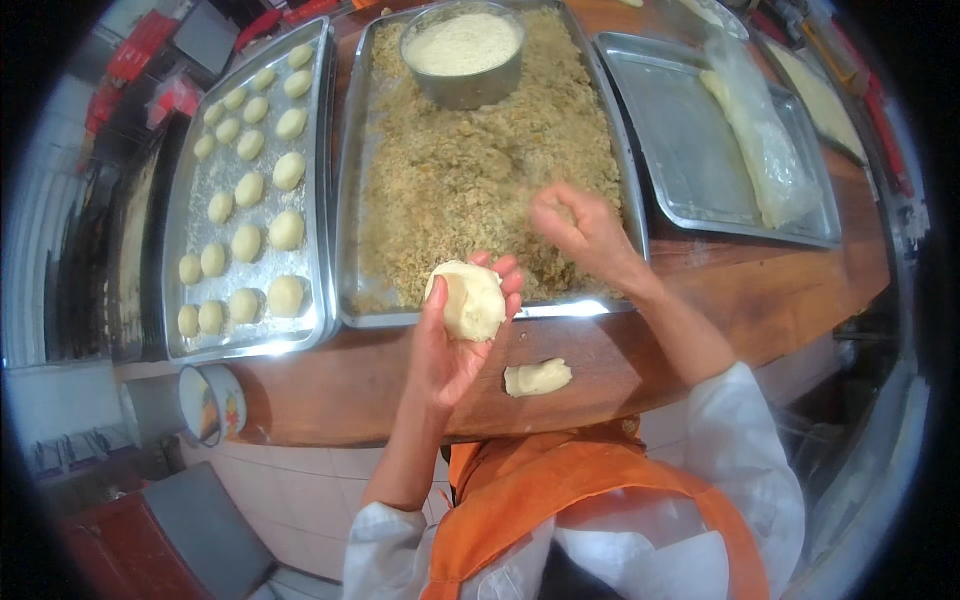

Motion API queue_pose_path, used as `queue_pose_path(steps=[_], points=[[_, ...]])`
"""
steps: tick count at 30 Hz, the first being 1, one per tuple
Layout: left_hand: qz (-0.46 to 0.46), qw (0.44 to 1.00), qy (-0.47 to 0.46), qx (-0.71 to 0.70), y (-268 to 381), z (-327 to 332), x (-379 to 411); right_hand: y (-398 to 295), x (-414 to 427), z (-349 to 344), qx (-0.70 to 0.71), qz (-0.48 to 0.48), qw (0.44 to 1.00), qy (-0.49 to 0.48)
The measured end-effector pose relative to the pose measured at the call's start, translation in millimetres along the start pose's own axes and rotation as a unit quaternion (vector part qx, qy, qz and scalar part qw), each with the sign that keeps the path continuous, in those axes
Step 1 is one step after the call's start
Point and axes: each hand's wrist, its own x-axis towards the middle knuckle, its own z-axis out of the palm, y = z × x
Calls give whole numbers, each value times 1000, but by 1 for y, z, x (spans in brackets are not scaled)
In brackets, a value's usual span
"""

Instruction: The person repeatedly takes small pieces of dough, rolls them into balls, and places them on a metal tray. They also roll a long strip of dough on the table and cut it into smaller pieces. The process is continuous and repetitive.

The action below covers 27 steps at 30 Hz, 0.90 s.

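My left hand point(444, 356) cups a flattened piece of pale dough point(474, 306), with the thumb over its edge and the fingers behind it. Crumbly brown filling point(480, 187) covers most of a large metal tray point(349, 247) in front of me. Above the filling, my right hand point(581, 225) has its fingers curled in; whether anything is inside them is hidden. A short lump of dough point(538, 377) lies on the wooden table point(337, 390), to the right of my left hand.
A metal bowl of pale flour-like powder point(463, 46) sits in the filling. At left, a tray point(174, 300) holds several dough balls point(246, 243). A tray point(675, 165) at right bears dough in clear plastic point(765, 142). An enamel mug point(212, 405) stands by the table's front-left edge.
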Motion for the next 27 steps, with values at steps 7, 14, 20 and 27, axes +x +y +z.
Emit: queue_pose_path(steps=[7,14,20,27], points=[[-7,995,-90,-35,7,9,25,-3,1,-12,331,223,913,-87],[93,994,10,58,-16,9,54,-32,-25,-3,50,-23,998,-8],[165,973,53,151,-38,30,54,-28,-24,15,-22,-132,989,65],[147,872,-9,467,-12,19,55,-34,-26,0,178,-33,983,-22]])
